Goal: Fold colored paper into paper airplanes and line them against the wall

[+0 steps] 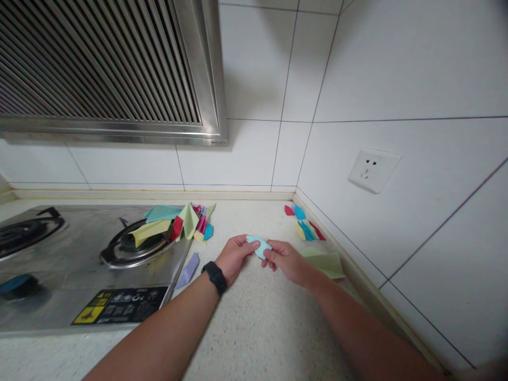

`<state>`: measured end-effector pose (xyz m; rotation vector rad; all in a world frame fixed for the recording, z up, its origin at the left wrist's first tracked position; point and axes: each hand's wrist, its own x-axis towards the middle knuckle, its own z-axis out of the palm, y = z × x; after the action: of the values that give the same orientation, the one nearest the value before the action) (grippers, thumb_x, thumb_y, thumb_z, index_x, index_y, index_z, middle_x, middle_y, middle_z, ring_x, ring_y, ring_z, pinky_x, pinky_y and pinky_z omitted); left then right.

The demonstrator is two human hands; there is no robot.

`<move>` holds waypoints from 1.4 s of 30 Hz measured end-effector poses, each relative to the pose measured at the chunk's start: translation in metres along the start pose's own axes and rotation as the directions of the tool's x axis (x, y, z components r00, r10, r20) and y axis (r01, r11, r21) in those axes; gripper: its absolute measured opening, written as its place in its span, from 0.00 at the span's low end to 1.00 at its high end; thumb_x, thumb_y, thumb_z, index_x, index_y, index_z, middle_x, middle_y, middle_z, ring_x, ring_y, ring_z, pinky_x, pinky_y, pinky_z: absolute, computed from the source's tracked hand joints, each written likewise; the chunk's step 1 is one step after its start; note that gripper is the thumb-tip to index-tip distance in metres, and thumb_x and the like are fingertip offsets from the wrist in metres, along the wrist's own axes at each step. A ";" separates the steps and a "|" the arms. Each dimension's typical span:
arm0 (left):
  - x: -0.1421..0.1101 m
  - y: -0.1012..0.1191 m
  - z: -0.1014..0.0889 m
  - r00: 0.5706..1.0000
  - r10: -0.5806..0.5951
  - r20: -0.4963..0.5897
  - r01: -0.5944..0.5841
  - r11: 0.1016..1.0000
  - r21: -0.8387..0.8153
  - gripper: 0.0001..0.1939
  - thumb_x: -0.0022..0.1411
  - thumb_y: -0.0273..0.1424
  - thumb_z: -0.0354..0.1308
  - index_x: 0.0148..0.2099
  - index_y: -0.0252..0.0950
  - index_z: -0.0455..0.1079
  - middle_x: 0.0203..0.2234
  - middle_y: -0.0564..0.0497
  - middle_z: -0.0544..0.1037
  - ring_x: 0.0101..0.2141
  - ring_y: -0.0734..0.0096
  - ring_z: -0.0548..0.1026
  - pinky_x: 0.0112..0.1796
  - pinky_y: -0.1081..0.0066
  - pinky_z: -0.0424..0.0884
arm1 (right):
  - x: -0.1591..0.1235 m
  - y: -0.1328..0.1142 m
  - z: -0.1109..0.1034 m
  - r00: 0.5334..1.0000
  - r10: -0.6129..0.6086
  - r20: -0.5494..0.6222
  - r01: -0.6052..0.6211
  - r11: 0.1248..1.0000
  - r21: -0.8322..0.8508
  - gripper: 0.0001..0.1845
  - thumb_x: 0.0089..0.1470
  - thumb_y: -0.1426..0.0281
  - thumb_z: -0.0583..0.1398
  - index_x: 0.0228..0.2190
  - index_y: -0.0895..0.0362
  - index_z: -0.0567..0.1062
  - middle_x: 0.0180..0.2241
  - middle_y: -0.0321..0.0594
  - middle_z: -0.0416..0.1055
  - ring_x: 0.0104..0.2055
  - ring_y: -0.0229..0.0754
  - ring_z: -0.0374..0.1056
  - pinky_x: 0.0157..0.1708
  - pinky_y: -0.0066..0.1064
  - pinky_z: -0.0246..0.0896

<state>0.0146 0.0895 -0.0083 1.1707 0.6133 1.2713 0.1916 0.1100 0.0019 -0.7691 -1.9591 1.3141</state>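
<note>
A small light-blue piece of folded paper (260, 246) is held between my two hands over the speckled countertop (254, 317). My left hand (236, 258), with a black watch on the wrist, pinches its left end between thumb and fingers. At the opposite end, my right hand (286, 260) grips the paper the same way. Beyond my right forearm lies a pale green sheet (323, 263), partly hidden by the arm. To the left of my left hand rests a lilac folded strip (188, 271) near the stove's edge.
Several colored folded papers (189, 221) pile over the right burner (137, 254) of the steel gas stove (119, 280). More folded pieces (307, 229) sit near the right wall. A range hood (214, 106) overhangs the stove. A socket (373, 170) is on the tiled wall.
</note>
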 end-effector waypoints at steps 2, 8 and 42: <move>-0.001 0.001 0.001 0.999 -0.008 0.031 0.009 1.000 -0.030 0.10 0.59 0.34 0.60 0.32 0.30 0.72 0.26 0.47 0.76 0.28 0.70 0.71 0.35 0.69 0.64 | -0.001 -0.004 0.000 1.000 -0.018 0.025 0.018 1.000 -0.009 0.16 0.58 0.59 0.55 0.30 0.59 0.71 0.25 0.38 0.71 0.22 0.33 0.59 0.22 0.25 0.55; 0.002 0.004 -0.001 0.998 -0.040 0.039 0.043 0.996 -0.078 0.10 0.58 0.34 0.61 0.33 0.29 0.73 0.26 0.47 0.75 0.29 0.70 0.72 0.34 0.70 0.64 | 0.000 0.000 -0.001 1.000 0.003 -0.017 -0.003 1.000 -0.010 0.16 0.58 0.59 0.55 0.31 0.59 0.72 0.24 0.37 0.71 0.22 0.33 0.58 0.22 0.25 0.54; 0.003 0.005 -0.006 0.992 -0.115 0.047 0.119 0.989 -0.084 0.13 0.52 0.36 0.67 0.31 0.30 0.74 0.24 0.50 0.72 0.26 0.77 0.67 0.31 0.76 0.62 | 0.000 -0.010 -0.003 0.975 0.044 -0.217 -0.035 0.998 0.046 0.12 0.52 0.61 0.60 0.27 0.57 0.70 0.17 0.31 0.63 0.21 0.33 0.56 0.23 0.27 0.49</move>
<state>0.0081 0.0941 -0.0051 1.0723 0.5814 1.1598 0.1927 0.1090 0.0120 -0.8958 -1.7463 1.2338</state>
